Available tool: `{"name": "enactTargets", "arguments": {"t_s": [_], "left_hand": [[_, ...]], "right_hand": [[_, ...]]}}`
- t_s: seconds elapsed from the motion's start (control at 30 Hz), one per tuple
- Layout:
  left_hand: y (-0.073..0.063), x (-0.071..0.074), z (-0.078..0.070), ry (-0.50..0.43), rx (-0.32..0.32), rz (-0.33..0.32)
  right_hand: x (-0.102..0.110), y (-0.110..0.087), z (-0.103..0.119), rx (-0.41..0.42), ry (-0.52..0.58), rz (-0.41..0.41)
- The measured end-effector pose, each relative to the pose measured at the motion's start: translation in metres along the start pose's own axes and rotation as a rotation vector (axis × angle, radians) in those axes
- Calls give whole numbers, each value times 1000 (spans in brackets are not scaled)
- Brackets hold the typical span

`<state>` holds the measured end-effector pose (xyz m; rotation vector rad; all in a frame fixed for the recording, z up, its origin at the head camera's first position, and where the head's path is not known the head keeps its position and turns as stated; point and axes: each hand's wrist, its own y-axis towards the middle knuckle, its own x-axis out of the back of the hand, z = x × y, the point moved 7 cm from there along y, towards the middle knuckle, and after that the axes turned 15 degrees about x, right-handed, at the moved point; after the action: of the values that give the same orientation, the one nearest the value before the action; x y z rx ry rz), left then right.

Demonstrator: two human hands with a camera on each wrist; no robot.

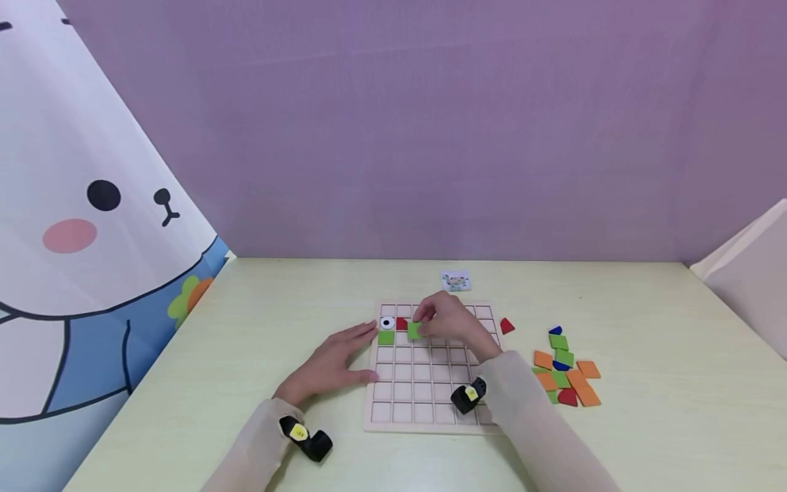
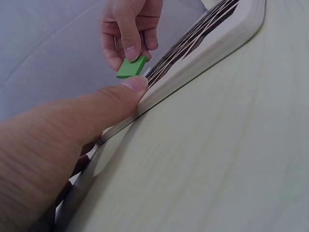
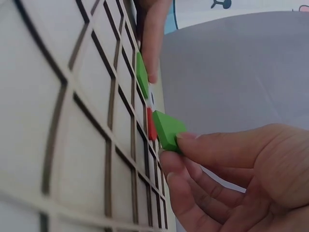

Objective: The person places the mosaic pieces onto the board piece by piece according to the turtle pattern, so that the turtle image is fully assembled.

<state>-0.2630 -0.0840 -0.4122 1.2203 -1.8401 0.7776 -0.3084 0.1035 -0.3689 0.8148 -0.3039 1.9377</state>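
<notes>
A wooden grid board [image 1: 423,393] lies flat on the table. My right hand [image 1: 449,317] pinches a green square tile [image 3: 167,130] between thumb and fingers, just above the board's upper left part. Beside that tile a red piece [image 1: 402,324] sits in a cell. To its left are a white tile with a black eye dot [image 1: 387,322] and, below it, another green square tile [image 1: 386,337]. My left hand [image 1: 332,362] rests at the board's left edge, fingers extended, with the thumb touching the rim in the left wrist view.
Right of the board lies a loose cluster of green, blue, red and orange pieces [image 1: 588,395]. A single red piece [image 1: 507,326] is close to the board's right edge. Behind the board lies a small picture card [image 1: 456,281]. A purple wall [image 1: 455,137] stands at the back.
</notes>
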Motion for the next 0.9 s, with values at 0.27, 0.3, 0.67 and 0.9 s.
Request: {"name": "enactTargets", "arguments": {"t_s": [0.27,0.3,0.67,0.9], "left_hand": [[2,-2,-1,-9,2,3],[2,-2,-1,-9,3,3],[3,-2,-1,8,-10,-2],[2,-1,-1,0,5,4]], "right_hand": [[-13,4,2,-71,24,-10],[-14,4,2,-73,25,-10],[-20,5,7,-64,-4,-10],[-20,4,9,-39,-38,-30]]}}
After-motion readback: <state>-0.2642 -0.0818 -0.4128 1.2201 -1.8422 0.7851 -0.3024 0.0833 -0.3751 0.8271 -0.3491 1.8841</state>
